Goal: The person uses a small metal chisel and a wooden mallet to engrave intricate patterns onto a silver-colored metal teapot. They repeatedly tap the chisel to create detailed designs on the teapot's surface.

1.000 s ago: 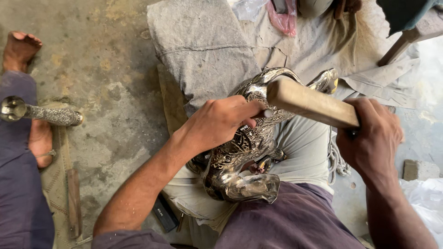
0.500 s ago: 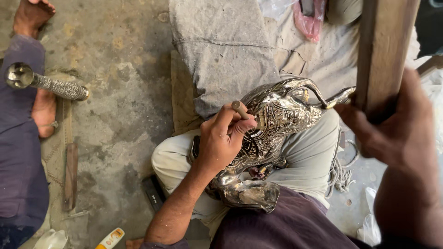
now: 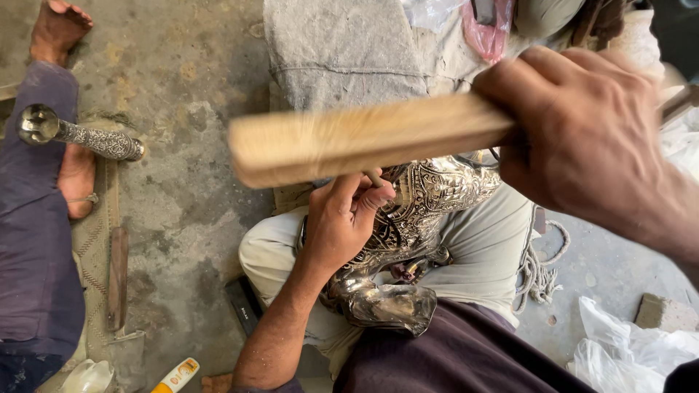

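Looked like a floor-level metalcraft workshop: bare stained concrete floor (image 3: 182,182), embossed silver vessel (image 3: 415,218) at centre, engraved metal spout piece (image 3: 87,138) at left, wood-handled tool (image 3: 116,280) lower left.

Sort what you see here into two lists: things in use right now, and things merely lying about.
In use: wooden mallet in right hand; punch in left hand; embossed vessel on lap.

Lying about: embossed tube, chisel, rope, plastic bag, yellow bottle.

The metal vessel (image 3: 408,233) lies on the lap, the wooden block (image 3: 364,138) above it.
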